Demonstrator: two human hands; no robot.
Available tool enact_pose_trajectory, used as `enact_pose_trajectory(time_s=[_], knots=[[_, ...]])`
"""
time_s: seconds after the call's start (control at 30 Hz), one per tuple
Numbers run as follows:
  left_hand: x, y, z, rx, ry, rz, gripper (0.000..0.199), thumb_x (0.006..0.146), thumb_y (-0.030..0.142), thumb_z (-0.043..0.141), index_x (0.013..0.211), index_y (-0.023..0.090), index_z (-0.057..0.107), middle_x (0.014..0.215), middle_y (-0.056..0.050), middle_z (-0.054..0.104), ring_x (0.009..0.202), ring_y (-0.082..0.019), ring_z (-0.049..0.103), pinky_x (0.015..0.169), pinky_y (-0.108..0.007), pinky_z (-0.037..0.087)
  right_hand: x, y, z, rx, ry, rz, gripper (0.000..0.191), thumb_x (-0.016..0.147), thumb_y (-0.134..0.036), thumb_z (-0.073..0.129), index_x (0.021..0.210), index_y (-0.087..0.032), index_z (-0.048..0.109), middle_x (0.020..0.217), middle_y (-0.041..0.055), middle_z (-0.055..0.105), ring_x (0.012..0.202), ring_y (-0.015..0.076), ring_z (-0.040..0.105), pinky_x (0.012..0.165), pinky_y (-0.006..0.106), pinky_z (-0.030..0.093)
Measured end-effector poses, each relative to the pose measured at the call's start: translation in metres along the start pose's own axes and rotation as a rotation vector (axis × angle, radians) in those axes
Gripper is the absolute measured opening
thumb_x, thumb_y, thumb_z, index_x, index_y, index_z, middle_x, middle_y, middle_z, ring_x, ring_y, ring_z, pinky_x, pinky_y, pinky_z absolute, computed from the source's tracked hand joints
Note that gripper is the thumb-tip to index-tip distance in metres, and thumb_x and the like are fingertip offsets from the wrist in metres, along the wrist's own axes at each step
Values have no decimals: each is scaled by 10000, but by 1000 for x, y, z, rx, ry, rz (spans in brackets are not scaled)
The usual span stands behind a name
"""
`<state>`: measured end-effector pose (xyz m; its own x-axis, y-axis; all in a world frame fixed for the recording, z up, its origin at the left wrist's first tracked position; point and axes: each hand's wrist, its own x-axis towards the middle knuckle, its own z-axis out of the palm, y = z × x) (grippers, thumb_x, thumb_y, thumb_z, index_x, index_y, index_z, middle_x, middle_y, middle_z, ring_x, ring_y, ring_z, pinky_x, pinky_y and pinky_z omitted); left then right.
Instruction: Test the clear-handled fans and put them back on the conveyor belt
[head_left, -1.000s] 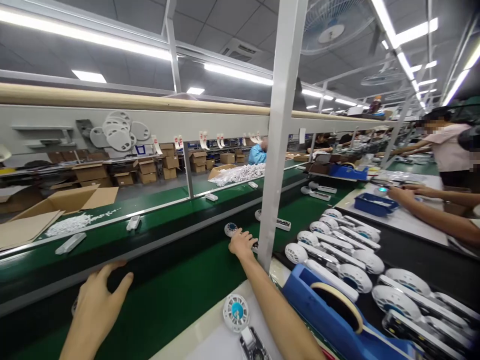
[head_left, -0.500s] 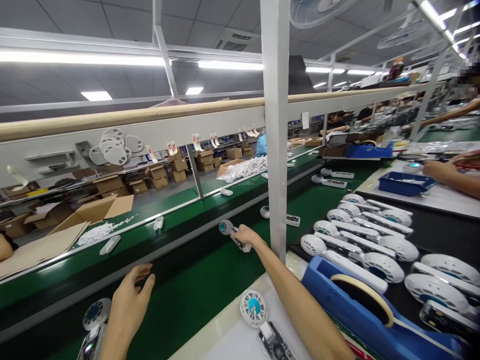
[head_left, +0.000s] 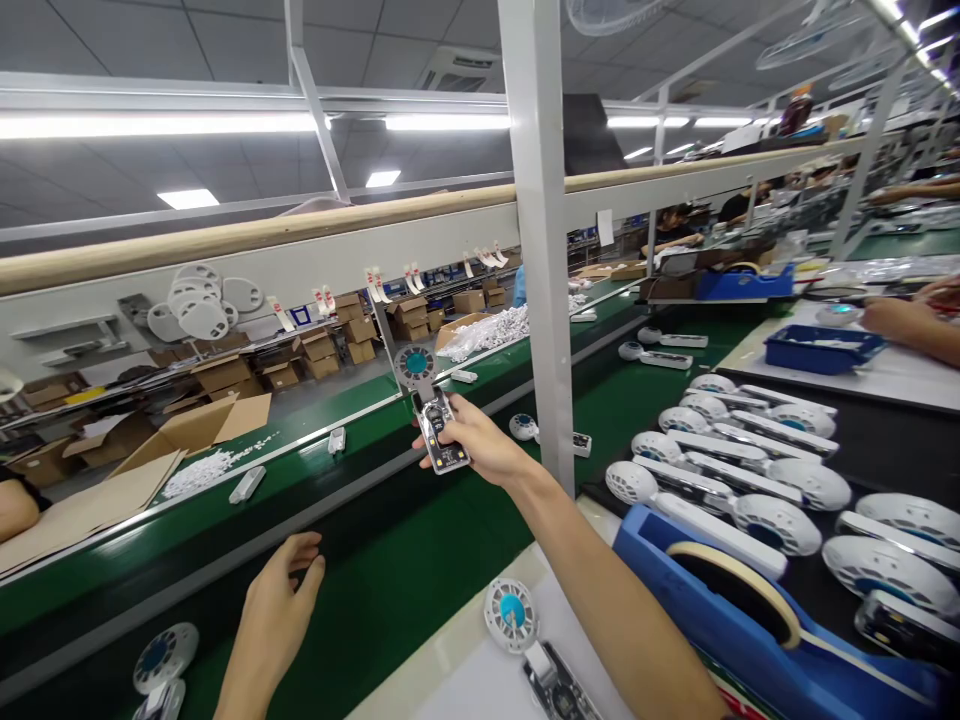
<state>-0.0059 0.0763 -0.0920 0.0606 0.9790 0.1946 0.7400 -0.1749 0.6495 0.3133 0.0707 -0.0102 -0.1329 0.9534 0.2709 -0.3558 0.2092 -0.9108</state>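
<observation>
Above the green conveyor belt [head_left: 360, 590], my right hand [head_left: 480, 440] grips a handheld fan [head_left: 442, 440] by its handle. The fan's round head with a teal centre points up, and a bare circuit board shows in the open handle. My left hand [head_left: 277, 610] is over the belt with thumb and fingers apart and nothing in it. Left of it, a second handheld fan [head_left: 165, 655] rides on the belt, partly cut off by the frame. In front of me a third fan [head_left: 511, 615] lies on the white work surface, its handle also uncovered.
A blue tape dispenser [head_left: 645, 570] stands at right, beside rows of white fans [head_left: 772, 490] on a black mat. A white post [head_left: 536, 250] rises close by my right arm. Further right, a co-worker's hand [head_left: 900, 320] is near a blue tray [head_left: 825, 348].
My right hand has raised the handheld fan off the belt, up and leftward, turning its board side towards me. The fan at lower left has shifted left and down. My left hand has barely moved.
</observation>
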Motion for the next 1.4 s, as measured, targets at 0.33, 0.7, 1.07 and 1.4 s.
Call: enact_pose_trajectory(time_s=[0.33,0.7,1.07,1.4], knots=[[-6,7,7,-12,-9,46,401,896,471,459,1153,203,611,1167,-122,658,1113,-296,619,941,-455,492,-37,-30,39,20,-89,-191,634,756,-124,570,1349,-237,377,1085,33,672,732,153,712,641,293,594],[-11,12,4,4,18,70,362,906,421,466,1152,212,629,1156,-113,669,1100,-280,631,922,-420,496,-45,-34,49,-22,-117,-150,551,773,-165,562,1302,-225,422,929,20,695,702,159,683,611,290,546],[-11,12,4,-1,14,67,368,910,434,463,1151,211,627,1167,-118,661,1114,-280,622,940,-419,490,-48,-34,53,-26,-101,-143,724,782,-175,571,1454,-239,310,947,24,692,717,155,674,624,281,539],[-11,11,3,-4,26,71,380,893,449,476,1140,215,644,1155,-119,676,1100,-283,642,894,-400,521,-51,-36,53,-37,-120,-190,882,724,-122,585,1524,-262,243,1044,31,630,757,156,652,625,294,546]])
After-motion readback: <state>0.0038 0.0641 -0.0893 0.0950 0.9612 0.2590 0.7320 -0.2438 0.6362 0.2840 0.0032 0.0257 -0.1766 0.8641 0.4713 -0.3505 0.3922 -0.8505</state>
